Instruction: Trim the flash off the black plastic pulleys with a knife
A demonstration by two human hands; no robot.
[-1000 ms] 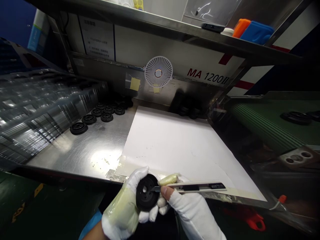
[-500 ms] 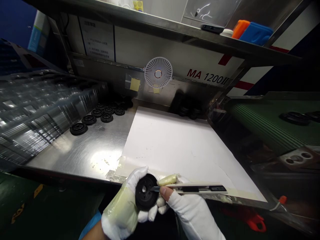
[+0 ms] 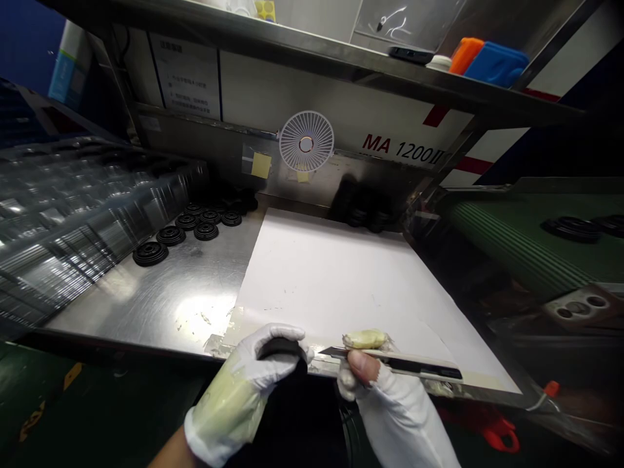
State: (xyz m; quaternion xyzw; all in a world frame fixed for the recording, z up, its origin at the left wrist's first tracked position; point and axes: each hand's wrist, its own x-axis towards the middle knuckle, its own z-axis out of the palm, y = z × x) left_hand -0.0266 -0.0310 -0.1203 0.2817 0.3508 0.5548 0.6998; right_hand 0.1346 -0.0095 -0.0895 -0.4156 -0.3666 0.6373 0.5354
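Observation:
In a white glove with a yellowish coating, my left hand [image 3: 244,377] grips a round black disc-shaped part [image 3: 281,351], now turned nearly edge-on at the bench's front edge. My right hand [image 3: 385,390] wears a white glove with the thumb bare and is closed around a utility knife [image 3: 419,365]. Its blade points left toward the part, with a small gap between tip and part. Yellowish wrapping covers my right index finger. Under and beyond both hands lies a white sheet [image 3: 322,273], taped along its front edge.
Several black ribbed discs [image 3: 187,221] lie on the metal bench [image 3: 195,279] at left, beside stacked clear plastic trays [image 3: 92,221]. A small fan [image 3: 306,142] is at the back under a shelf [image 3: 312,49]. At right, a green conveyor belt [image 3: 517,227] carries black parts.
My left hand has tipped the black part from face-on to nearly edge-on. My right hand has drawn the knife to the right, and its blade has come off the part.

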